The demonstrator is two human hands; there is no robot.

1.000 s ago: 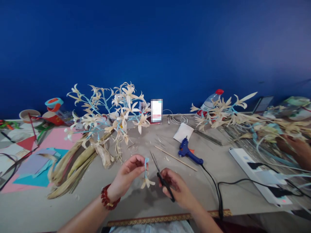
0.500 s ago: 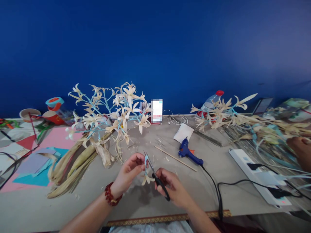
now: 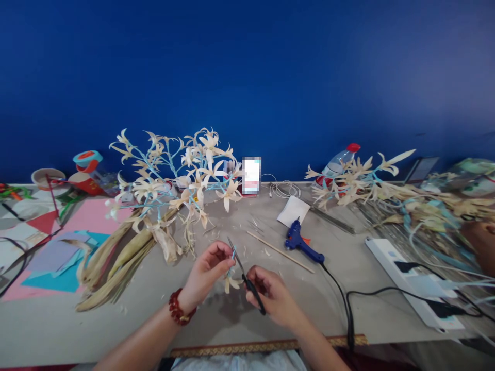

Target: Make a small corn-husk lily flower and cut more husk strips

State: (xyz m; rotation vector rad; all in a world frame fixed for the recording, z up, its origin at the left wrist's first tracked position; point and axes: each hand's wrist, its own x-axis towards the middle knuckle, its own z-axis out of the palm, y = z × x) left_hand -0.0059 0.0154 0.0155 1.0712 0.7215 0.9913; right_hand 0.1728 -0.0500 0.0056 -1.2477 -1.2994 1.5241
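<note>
My left hand (image 3: 207, 273) pinches a small cream husk flower (image 3: 231, 282) by its light-blue stem, holding it upside down above the grey table (image 3: 216, 324). A red bead bracelet (image 3: 178, 308) sits on that wrist. My right hand (image 3: 273, 296) grips black scissors (image 3: 245, 275). Their blades point up and left, and meet the blue stem just beside my left fingertips.
A branch of cream flowers (image 3: 181, 175) on blue stems and dried husks (image 3: 119, 260) lie to the left, over coloured paper (image 3: 65, 247). A blue glue gun (image 3: 299, 242), wooden stick (image 3: 280, 251), power strip (image 3: 413, 278) and cables lie right. Another person's hand (image 3: 477, 242) shows at far right.
My right hand has brought the scissors left, from apart from the flower to its blue stem. The flower sits slightly lower. The other person's hand has pulled back toward the right edge.
</note>
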